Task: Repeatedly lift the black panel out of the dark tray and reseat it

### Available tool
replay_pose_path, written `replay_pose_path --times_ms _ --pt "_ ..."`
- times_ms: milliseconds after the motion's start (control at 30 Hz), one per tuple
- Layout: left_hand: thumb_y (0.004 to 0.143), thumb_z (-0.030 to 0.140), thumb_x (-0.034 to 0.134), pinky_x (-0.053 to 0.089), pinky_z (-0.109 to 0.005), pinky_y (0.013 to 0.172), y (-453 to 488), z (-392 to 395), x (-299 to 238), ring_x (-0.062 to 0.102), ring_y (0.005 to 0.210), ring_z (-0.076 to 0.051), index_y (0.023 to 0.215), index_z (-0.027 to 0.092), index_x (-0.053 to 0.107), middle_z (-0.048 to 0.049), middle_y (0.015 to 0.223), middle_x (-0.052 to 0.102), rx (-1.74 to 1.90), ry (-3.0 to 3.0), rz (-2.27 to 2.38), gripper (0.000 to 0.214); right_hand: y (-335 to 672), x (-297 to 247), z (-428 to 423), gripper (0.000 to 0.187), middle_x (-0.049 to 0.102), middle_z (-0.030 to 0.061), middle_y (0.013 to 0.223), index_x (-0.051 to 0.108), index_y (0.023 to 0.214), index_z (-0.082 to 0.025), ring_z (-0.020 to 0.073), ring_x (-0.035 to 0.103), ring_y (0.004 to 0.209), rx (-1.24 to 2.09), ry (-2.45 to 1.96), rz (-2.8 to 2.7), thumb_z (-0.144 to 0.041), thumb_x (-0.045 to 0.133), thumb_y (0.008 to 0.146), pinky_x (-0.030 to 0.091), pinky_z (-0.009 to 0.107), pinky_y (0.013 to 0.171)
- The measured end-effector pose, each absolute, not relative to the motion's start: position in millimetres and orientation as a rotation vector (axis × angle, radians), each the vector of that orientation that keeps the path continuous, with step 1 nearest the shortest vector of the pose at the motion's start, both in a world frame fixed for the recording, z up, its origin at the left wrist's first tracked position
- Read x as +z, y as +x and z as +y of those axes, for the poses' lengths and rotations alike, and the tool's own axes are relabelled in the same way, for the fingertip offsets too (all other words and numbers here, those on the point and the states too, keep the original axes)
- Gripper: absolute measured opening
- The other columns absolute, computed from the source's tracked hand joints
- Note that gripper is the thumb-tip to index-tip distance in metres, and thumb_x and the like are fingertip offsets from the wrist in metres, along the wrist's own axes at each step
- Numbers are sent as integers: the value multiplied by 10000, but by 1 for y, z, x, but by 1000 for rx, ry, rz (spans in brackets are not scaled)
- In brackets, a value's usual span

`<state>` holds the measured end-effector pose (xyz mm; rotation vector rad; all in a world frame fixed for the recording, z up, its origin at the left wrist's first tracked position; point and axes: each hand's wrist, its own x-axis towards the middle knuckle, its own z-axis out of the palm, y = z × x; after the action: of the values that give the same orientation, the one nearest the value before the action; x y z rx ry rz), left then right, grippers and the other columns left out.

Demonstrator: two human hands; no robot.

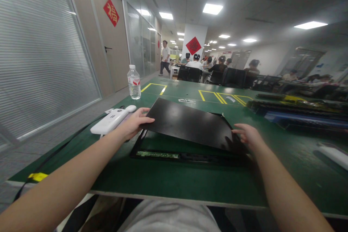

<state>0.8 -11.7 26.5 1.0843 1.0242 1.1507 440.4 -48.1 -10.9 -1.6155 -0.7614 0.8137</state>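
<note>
A flat black panel [187, 121] is tilted up off a black frame [163, 154] that lies on the green table [174, 181]. My left hand [135, 122] grips the panel's left edge, fingers curled over it. At the panel's right near corner my right hand [248, 135] touches the edge with its fingers bent; its grip is partly hidden. A green circuit strip shows along the frame's near side.
A white handheld device [110, 121] and a cable lie left of my left hand. A water bottle [134, 82] stands further back. Stacked black and blue panels [299, 114] fill the right side. Several people sit at desks beyond; one walks by the glass wall.
</note>
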Motion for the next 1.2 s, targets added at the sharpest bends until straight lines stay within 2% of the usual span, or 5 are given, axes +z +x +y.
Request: replay_pose_path --times_ms 467,767,1200 --pt "557 154 818 537 -247 542 0 -8 23 711 651 -191 1006 190 572 -18 799 730 1163 1075 1048 513 443 -15 -46 219 714 84 755 618 925 -175 44 278 362 790 -1691 -816 -293 652 743 266 210 345" --pt "515 108 812 540 -263 574 1 -6 17 697 637 -180 978 189 533 -8 773 725 1149 1084 1073 546 447 -19 -45 197 720 94 796 626 886 -165 59 315 367 730 -1740 -927 -304 629 747 266 234 349" --pt "489 154 791 505 -293 566 1 -4 12 681 645 -204 970 197 539 16 740 694 1068 1148 1262 545 444 -17 -47 229 729 113 855 661 892 -157 66 367 382 627 -1845 -1006 -330 609 752 304 236 360"
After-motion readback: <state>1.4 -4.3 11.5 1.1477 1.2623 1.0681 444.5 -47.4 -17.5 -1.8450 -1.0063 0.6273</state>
